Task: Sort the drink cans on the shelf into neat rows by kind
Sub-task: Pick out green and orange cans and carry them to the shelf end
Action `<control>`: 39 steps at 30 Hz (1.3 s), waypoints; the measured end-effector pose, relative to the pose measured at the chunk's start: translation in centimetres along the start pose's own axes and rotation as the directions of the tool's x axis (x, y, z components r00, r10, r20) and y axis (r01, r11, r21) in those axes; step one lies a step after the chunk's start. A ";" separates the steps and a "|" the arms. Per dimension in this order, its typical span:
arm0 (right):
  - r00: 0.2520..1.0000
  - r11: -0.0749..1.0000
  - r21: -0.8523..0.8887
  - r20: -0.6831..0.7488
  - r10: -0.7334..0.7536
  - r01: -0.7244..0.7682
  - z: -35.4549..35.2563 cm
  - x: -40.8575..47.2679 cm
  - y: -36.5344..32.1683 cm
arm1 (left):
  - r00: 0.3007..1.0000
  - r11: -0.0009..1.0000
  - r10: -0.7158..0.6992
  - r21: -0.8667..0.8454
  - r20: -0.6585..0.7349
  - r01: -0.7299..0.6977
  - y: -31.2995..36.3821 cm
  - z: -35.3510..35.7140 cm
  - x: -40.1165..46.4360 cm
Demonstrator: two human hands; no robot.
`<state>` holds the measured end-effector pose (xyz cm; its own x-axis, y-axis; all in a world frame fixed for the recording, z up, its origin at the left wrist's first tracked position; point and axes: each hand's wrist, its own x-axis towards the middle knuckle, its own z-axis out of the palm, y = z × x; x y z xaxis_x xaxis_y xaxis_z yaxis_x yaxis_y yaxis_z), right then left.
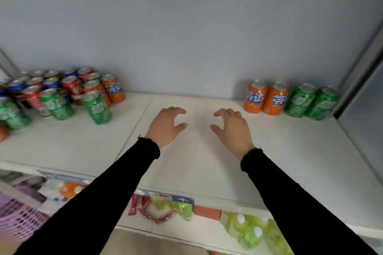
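Mixed cans (62, 93) jumbled left, four (290, 100) rowed right; left hand (165, 125), right hand (232, 128) grip wide, empty.

Shop setting: white shelf (207, 172) stocked with drink cans (62, 93); packaged snacks (157, 209) on lower tier; price strip (182, 200).

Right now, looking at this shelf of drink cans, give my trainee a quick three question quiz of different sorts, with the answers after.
1. True or false: the left hand holds a can.
2. How many cans stand in the sorted row at the back right of the shelf?
3. Multiple choice: which can of the mixed pile stands nearest the hands? A) a blue can B) a green can C) a red can

Key:
1. False; both it and the right hand hover with nothing in them.
2. Four: two orange, two green.
3. B
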<state>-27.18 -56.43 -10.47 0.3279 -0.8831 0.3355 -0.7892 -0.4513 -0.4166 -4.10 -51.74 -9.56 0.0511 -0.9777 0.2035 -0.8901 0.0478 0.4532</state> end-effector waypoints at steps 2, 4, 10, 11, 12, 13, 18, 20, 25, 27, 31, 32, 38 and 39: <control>0.998 0.999 0.008 0.041 -0.045 0.045 1.6 0.3 -3.4 | 0.999 1.000 -0.026 0.013 -0.038 0.026 -3.0 -2.2 -2.0; 0.994 0.996 0.021 0.063 -0.090 0.089 3.4 0.6 -7.0 | 0.997 0.998 -0.053 0.018 -0.059 0.054 -5.9 -4.4 -3.9; 0.987 0.989 0.094 0.100 -0.127 0.118 9.3 0.6 -18.1 | 0.992 0.996 -0.086 -0.004 -0.096 0.086 -15.1 -10.8 -9.5; 0.987 0.988 0.106 0.100 -0.127 0.116 10.3 0.6 -19.8 | 0.991 0.996 -0.088 -0.001 -0.104 0.089 -16.7 -11.8 -10.2; 0.988 0.986 0.120 0.097 -0.124 0.112 11.1 0.7 -21.3 | 0.990 0.996 -0.088 -0.002 -0.112 0.089 -18.2 -12.7 -10.8; 0.989 0.985 0.139 0.092 -0.118 0.104 12.0 0.8 -22.7 | 0.989 0.996 -0.087 -0.006 -0.119 0.087 -19.8 -13.6 -11.4; 0.994 0.970 0.242 0.090 -0.062 0.038 15.3 1.9 -28.2 | 0.982 0.991 -0.127 -0.054 -0.140 0.121 -26.2 -17.2 -12.9; 0.993 0.963 0.269 0.110 -0.038 0.007 16.4 2.8 -29.7 | 0.976 0.989 -0.143 -0.071 -0.163 0.133 -28.1 -18.2 -12.8; 0.988 0.914 0.388 0.136 0.070 -0.118 18.8 6.0 -31.7 | 0.943 0.967 -0.234 -0.155 -0.236 0.201 -32.0 -19.8 -10.6; 0.980 0.880 0.441 0.157 0.119 -0.177 19.8 7.2 -31.9 | 0.923 0.955 -0.269 -0.203 -0.275 0.217 -33.4 -20.0 -9.1; 0.965 0.824 0.511 0.210 0.156 -0.244 21.7 8.8 -31.6 | 0.883 0.929 -0.338 -0.267 -0.325 0.258 -35.7 -20.0 -6.1; 0.961 0.798 0.543 0.226 0.161 -0.262 22.0 9.0 -31.5 | 0.877 0.920 -0.356 -0.286 -0.323 0.269 -36.1 -19.9 -5.5; 0.959 0.717 0.641 0.242 0.147 -0.272 23.0 9.4 -31.9 | 0.872 0.892 -0.381 -0.368 -0.306 0.261 -37.1 -19.4 -3.3; 0.959 0.710 0.648 0.239 0.152 -0.274 23.1 9.4 -31.9 | 0.874 0.888 -0.379 -0.385 -0.304 0.251 -37.2 -19.3 -3.1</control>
<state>13.11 -53.25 -13.55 0.3183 -0.9463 0.0563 -0.3137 -0.1611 -0.9357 37.59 -46.51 -10.27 0.5195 -0.8105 0.2705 -0.6035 -0.1239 0.7877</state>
